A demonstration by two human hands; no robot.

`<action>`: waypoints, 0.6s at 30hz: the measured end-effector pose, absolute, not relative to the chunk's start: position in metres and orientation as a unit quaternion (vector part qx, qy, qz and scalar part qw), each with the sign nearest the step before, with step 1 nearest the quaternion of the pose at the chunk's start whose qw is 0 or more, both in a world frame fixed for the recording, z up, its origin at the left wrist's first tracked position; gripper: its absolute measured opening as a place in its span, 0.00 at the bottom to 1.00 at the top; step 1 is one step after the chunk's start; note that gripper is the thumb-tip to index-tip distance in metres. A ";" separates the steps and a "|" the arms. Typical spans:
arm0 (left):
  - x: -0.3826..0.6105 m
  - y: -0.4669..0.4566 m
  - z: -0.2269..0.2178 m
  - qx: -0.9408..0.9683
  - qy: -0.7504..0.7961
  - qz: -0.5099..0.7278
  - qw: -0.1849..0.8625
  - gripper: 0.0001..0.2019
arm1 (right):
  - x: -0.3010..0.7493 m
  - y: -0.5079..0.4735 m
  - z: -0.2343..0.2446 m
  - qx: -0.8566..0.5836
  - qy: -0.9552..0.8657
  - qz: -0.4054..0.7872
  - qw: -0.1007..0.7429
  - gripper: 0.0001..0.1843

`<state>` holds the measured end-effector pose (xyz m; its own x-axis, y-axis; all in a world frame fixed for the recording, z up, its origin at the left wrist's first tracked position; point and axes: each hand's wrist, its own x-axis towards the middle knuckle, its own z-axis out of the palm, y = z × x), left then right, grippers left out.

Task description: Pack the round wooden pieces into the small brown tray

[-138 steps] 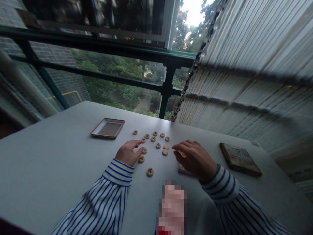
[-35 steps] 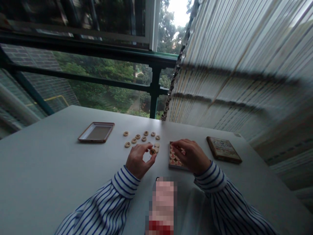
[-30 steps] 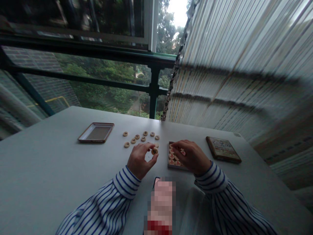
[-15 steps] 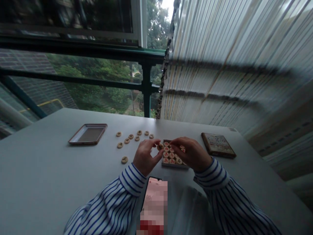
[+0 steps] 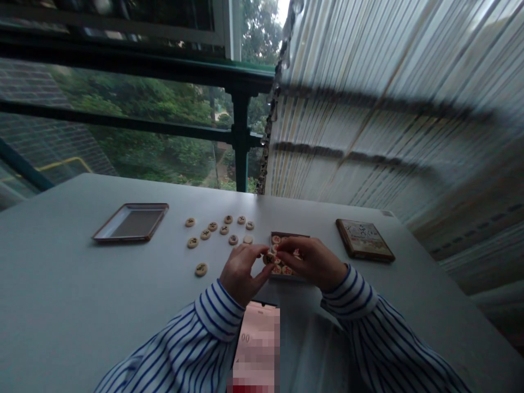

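Observation:
My left hand [image 5: 242, 271] pinches a round wooden game piece [image 5: 268, 258] with a dark mark, held at the left edge of a small brown box [image 5: 291, 237] that holds several red-marked pieces. My right hand [image 5: 311, 262] rests curled over that box, its fingertips meeting the left hand's at the piece; what it grips I cannot make out. Several loose dark-marked pieces [image 5: 213, 226] lie on the white table [image 5: 82, 284] to the left of the box, and one lone piece [image 5: 201, 269] sits nearer me.
An empty brown lid or tray [image 5: 131, 222] lies at the left. A second decorated brown box [image 5: 364, 239] sits at the right. A phone [image 5: 256, 349], pixelated, lies near my chest. Window railing and a blind stand behind the table.
My left hand picked a dark-marked piece from the loose group and carried it right to the box edge. My right hand stayed over the box. The view shifted rightward.

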<state>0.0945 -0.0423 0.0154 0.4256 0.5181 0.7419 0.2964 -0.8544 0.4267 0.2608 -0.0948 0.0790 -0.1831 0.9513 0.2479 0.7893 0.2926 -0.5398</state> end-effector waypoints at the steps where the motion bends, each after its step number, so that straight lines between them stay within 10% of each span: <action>1: 0.094 -0.043 0.016 0.836 0.240 0.479 0.121 0.13 | 0.260 -0.094 0.078 -0.575 -0.754 0.158 0.277 0.08; 18: 0.095 -0.046 0.021 0.796 0.288 0.472 0.246 0.12 | 0.258 -0.094 0.074 -0.558 -0.732 0.220 0.323 0.08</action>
